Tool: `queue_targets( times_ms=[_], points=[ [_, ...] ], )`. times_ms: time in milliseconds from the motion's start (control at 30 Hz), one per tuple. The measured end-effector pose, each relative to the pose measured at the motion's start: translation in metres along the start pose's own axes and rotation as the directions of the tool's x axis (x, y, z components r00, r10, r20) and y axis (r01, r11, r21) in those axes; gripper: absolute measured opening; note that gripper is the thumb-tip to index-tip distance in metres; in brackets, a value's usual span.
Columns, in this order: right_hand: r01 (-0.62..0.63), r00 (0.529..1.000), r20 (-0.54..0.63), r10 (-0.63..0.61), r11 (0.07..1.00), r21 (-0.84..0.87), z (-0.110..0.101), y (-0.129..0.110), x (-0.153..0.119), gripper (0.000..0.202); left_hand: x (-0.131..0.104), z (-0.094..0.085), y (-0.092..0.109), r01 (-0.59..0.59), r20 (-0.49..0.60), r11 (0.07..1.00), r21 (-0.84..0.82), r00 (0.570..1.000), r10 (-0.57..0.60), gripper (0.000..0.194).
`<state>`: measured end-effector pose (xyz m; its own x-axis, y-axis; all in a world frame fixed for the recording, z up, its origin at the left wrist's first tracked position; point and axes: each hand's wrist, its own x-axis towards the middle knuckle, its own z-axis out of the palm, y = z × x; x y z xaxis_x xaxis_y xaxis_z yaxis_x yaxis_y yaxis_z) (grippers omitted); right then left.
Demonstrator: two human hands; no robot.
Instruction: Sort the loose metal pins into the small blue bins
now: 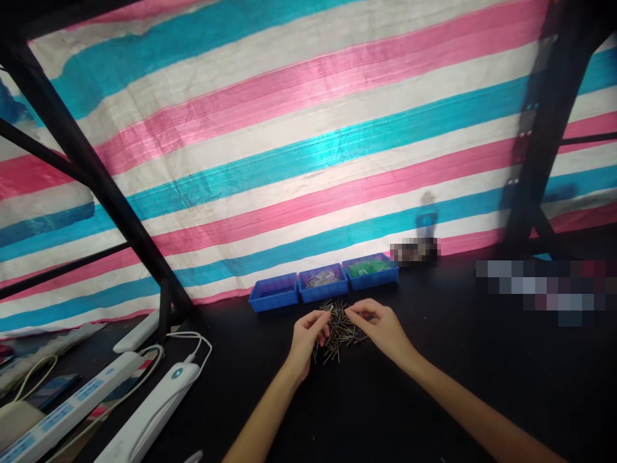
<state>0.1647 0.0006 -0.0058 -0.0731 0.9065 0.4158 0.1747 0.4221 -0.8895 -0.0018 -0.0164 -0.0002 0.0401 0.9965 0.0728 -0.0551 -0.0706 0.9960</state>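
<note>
In the head view, a loose heap of thin metal pieces (340, 335) lies on the black table (385, 399), between the two hands. The pieces are slender, straight and rod-like, dark grey with brassy and silvery glints, and they cross one another at every angle, with some ends sticking out around the edge; they look like screws or pins, though they are too small to tell for certain. The left hand (310, 334) is at the heap's left side, thumb and forefinger pinched together and the other fingers curled. The right hand (378, 323) is at its right side, thumb and fingertips also drawn together over the pieces. Whether either pinch grasps a piece cannot be told. Just beyond the heap stand three blue trays in a row: the left tray (274, 293) dark inside, the middle tray (322, 283) with clear plastic packets, the right tray (370, 270) with green contents.
</note>
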Motion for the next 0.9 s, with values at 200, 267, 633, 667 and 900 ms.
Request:
queue_targets(
  times_ms=[200, 267, 633, 667, 900],
  points=[
    [0.036, 0.999, 0.028, -0.035, 0.999, -0.034, 0.002, -0.0032, -0.0029, 0.026, 0.0, 0.0009, 0.0007, 0.034, 0.021, 0.993, -0.116, 0.999, -0.032, 0.033],
    [0.039, 0.999, 0.029, -0.038, 0.998, -0.041, 0.0022, -0.0034, -0.0035, 0.027, -0.0005, 0.0019, 0.0009, 0.044, 0.038, 0.993, -0.106, 0.998, -0.04, 0.032],
    [0.045, 0.996, 0.078, -0.044, 0.999, -0.007, 0.0034, -0.0022, -0.0044, 0.021, -0.001, 0.0013, -0.0025, 0.032, 0.119, 0.999, -0.012, 0.992, -0.03, 0.029],
    [0.043, 0.995, 0.085, -0.043, 0.999, -0.003, 0.0036, -0.0021, -0.0045, 0.02, -0.0012, 0.0014, -0.0029, 0.027, 0.12, 1.0, 0.0, 0.992, -0.026, 0.029],
    [0.033, 0.993, 0.109, -0.036, 0.999, 0.028, 0.0039, -0.0036, -0.0052, 0.021, -0.005, 0.0045, -0.0005, -0.009, 0.145, 0.999, 0.053, 0.989, 0.001, 0.029]
  ],
)
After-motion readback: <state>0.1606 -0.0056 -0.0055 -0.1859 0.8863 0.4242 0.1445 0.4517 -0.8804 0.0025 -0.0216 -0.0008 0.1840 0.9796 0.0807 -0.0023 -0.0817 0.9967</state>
